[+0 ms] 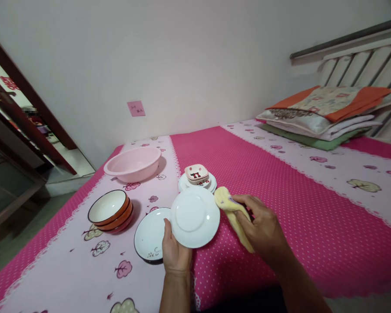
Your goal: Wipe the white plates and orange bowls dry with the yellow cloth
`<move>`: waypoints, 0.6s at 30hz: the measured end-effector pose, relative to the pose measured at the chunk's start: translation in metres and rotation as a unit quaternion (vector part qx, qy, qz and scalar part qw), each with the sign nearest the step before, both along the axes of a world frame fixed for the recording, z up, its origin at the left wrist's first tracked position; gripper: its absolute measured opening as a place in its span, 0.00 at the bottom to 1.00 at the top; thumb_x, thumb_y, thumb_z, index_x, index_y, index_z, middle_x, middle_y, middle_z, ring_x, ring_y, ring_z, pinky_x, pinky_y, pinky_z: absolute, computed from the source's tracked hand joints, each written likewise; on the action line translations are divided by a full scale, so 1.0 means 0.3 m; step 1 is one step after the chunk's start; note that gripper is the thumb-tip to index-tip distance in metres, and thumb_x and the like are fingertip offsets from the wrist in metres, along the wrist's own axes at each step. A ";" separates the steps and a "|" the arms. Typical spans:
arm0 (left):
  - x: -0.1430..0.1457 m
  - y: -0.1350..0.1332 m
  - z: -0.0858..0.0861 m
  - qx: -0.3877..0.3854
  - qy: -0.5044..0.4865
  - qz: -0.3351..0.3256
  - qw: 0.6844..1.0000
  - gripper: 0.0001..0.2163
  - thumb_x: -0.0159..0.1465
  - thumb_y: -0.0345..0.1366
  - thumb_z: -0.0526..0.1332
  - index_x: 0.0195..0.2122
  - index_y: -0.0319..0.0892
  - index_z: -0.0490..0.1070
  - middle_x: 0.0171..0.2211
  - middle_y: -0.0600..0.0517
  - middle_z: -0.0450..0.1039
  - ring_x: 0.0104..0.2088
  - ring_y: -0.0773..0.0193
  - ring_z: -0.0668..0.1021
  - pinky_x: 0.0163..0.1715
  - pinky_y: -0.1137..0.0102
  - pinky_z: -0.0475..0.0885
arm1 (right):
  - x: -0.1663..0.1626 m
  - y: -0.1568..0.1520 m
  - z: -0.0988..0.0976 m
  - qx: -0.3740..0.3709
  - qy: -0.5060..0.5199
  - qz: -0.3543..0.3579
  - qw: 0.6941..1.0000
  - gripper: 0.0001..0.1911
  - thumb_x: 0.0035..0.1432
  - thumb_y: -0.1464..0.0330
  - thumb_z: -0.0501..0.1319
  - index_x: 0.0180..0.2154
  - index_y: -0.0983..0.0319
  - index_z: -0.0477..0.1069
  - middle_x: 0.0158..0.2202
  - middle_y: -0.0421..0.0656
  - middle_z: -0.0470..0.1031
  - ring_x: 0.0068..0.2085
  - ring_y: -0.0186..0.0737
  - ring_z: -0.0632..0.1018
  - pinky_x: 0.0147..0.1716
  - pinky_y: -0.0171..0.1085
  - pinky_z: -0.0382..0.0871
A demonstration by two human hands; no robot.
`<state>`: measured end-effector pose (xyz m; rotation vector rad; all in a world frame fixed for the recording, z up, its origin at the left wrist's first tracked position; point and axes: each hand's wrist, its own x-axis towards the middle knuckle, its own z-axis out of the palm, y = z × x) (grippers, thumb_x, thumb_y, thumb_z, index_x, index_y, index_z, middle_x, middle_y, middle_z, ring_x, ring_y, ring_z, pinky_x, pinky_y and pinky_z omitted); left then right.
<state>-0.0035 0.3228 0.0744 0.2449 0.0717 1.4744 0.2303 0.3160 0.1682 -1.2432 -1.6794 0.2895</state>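
My left hand (177,253) grips a white plate (195,217) by its lower left edge, thumb on the rim and fingers hidden underneath. A folded yellow cloth (230,206) is pinched in my right hand (260,226), its upper end beside the plate's right rim; whether they touch I cannot tell. Below and left of the held plate, a dark-rimmed white plate (150,234) lies on the bedspread. Just behind the held plate, a small square dish (196,172) with a red and black print sits on top of other dishes and a white plate (211,184).
At the left stand stacked orange bowls (112,211), with a pink basin (133,165) behind them. Folded bedding (326,113) is piled at the far right by a radiator (368,69). The bedspread (299,195) runs up to the wall, which bears a pink note (136,108). A doorway opens at the left.
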 end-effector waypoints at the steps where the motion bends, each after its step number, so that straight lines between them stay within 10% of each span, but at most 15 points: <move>1: -0.002 0.001 -0.001 0.011 -0.003 -0.007 1.000 0.28 0.74 0.54 0.46 0.68 0.44 0.65 0.62 0.40 0.71 0.60 0.52 0.78 0.70 0.52 0.52 | 0.001 0.004 -0.008 -0.024 -0.011 -0.008 1.000 0.14 0.62 0.72 0.56 0.47 0.60 0.76 0.44 0.46 0.81 0.46 0.47 0.78 0.45 0.44 0.70; 12: -0.013 0.002 0.012 -0.008 -0.007 0.025 1.000 0.30 0.75 0.52 0.43 0.70 0.40 0.60 0.59 0.38 0.74 0.60 0.51 0.78 0.70 0.52 0.56 | -0.168 0.024 -0.155 -0.195 -0.229 0.071 0.951 0.18 0.51 0.82 0.55 0.40 0.60 0.74 0.44 0.50 0.78 0.45 0.48 0.76 0.42 0.40 0.67; 18: -0.011 -0.002 0.036 -0.073 -0.001 0.072 0.995 0.30 0.75 0.52 0.45 0.71 0.39 0.58 0.59 0.36 0.74 0.61 0.50 0.76 0.70 0.50 0.56 | -0.189 0.007 -0.166 -0.218 -0.001 0.206 0.954 0.09 0.56 0.71 0.64 0.40 0.58 0.77 0.40 0.45 0.81 0.41 0.45 0.78 0.39 0.39 0.70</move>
